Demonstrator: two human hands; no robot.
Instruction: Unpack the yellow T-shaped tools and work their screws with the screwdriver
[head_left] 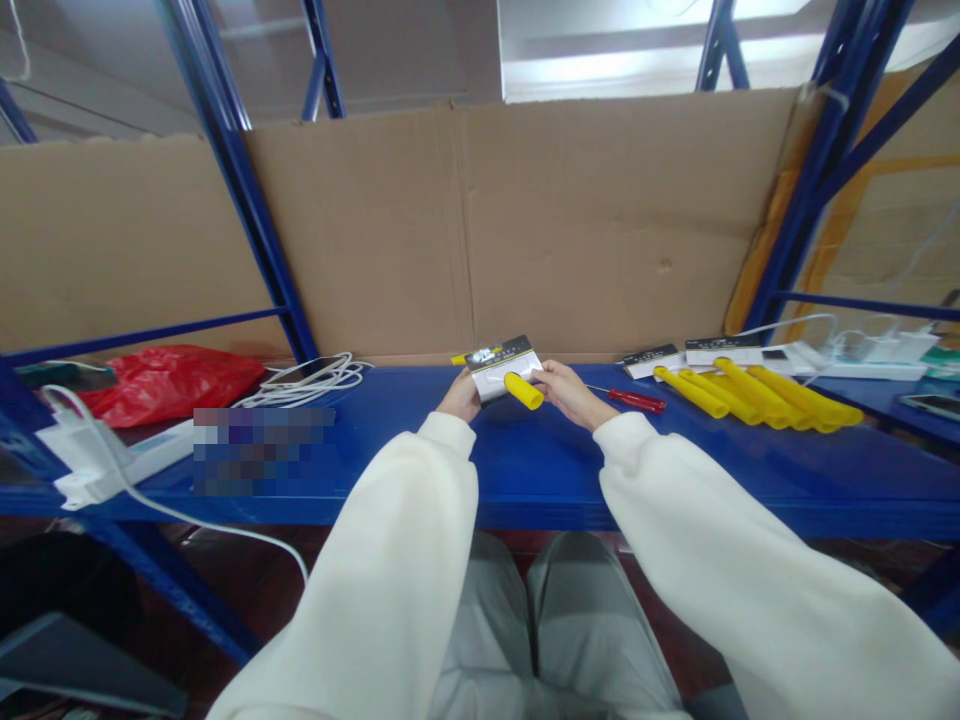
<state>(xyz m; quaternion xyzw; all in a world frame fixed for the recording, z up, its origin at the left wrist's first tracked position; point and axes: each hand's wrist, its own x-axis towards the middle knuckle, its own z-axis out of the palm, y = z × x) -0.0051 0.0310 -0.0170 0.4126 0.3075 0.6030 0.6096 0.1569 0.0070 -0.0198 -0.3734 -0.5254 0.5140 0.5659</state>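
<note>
Above the blue shelf, a black-and-white card (491,380) with a yellow tube-like handle (523,391) sticking out towards me is held in both hands. My left hand (460,397) grips the card's left edge, its fingers partly hidden behind. At the right edge, my right hand (572,393) pinches the card close to the handle. What the yellow handle belongs to is hidden by the card. A small yellow piece (466,358) shows behind the card's upper left. Just right of my right hand lies a red-handled screwdriver (636,400).
Several similar yellow handles (757,393) on cards lie at the right. A phone (930,404) is at the far right. To the left are a coiled white cable (319,380), a red plastic bag (176,380) and a white power strip (161,450). Cardboard (525,230) stands behind.
</note>
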